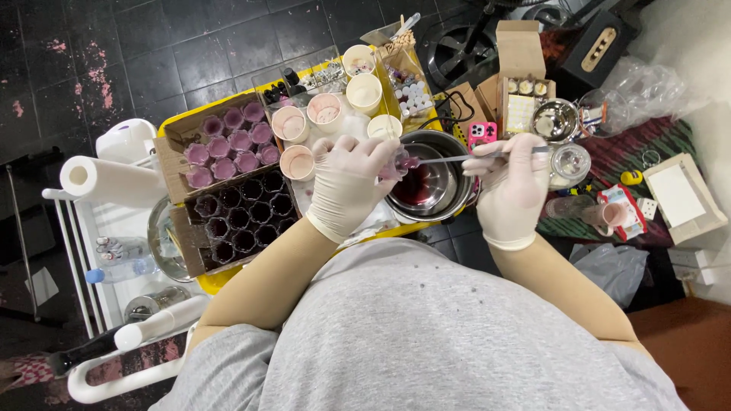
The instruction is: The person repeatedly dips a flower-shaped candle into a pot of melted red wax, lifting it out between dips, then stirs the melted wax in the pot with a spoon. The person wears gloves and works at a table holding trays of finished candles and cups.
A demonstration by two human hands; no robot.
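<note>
My left hand (349,183), in a white glove, grips a small clear cup (399,161) held over the rim of a steel bowl (449,146). Dark red liquid (417,190) fills the bottom of the bowl. My right hand (512,183), also gloved, holds a long metal spoon (448,159) by its handle, with the tip reaching the small cup. Both hands hover above a yellow tray (213,280).
Cardboard boxes hold pink-filled cups (228,144) and dark empty cups (244,217) on the left. Cream paper cups (327,110) stand behind. A paper towel roll (106,181), a pink phone (481,133), a steel dish (554,118) and a glass jar (569,162) surround the work.
</note>
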